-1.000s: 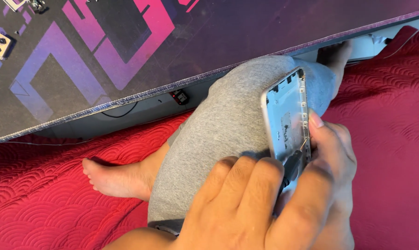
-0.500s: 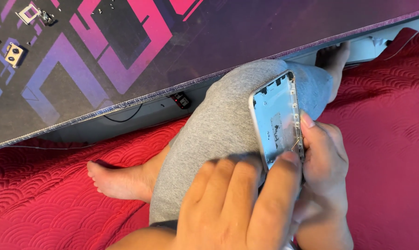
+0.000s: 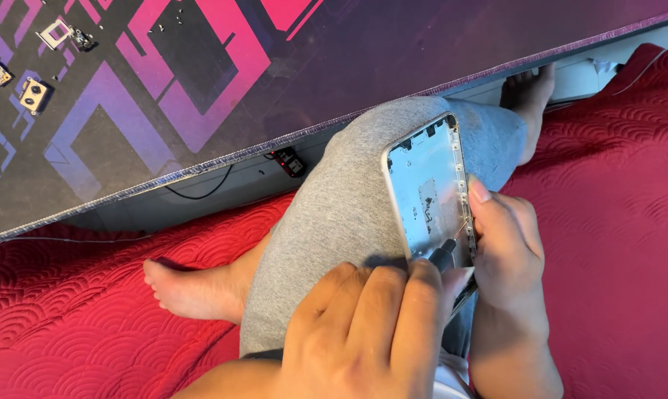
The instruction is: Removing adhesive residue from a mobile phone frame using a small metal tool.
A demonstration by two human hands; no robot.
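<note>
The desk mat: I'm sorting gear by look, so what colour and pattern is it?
Dark mat with pink and purple angular shapes; head view.

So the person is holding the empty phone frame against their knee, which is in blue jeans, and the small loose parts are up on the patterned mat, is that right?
Not quite: the head view shows the knee in grey sweatpants, not blue jeans. The rest holds. The right hand steadies the empty phone frame against the knee, and the small loose parts lie on the patterned mat.
</note>
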